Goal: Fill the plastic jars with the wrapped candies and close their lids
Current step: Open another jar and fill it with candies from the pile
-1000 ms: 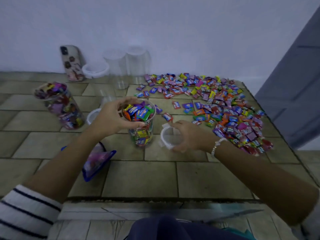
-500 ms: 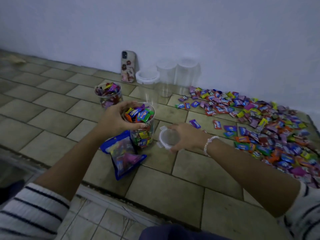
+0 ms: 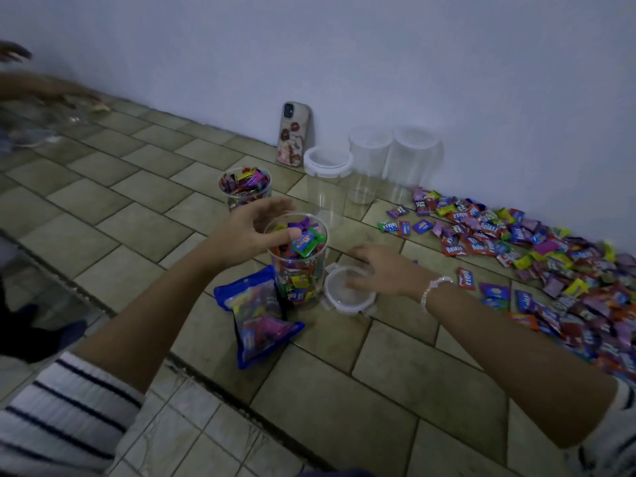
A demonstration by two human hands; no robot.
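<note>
Standing upright, the jar (image 3: pixel 299 270) opens upward beside the lid (image 3: pixel 348 305).

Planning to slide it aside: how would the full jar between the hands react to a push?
Tall and narrow, the full jar may tip under a high push. Heaped to its rim, lidless, it would likely spill candies.

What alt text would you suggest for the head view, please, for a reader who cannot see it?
A person's left hand is at the rim of a clear jar brimming with wrapped candies while the right hand rests on a loose lid beside it on a tiled surface. A large pile of candies lies to the right, empty jars behind.
</note>
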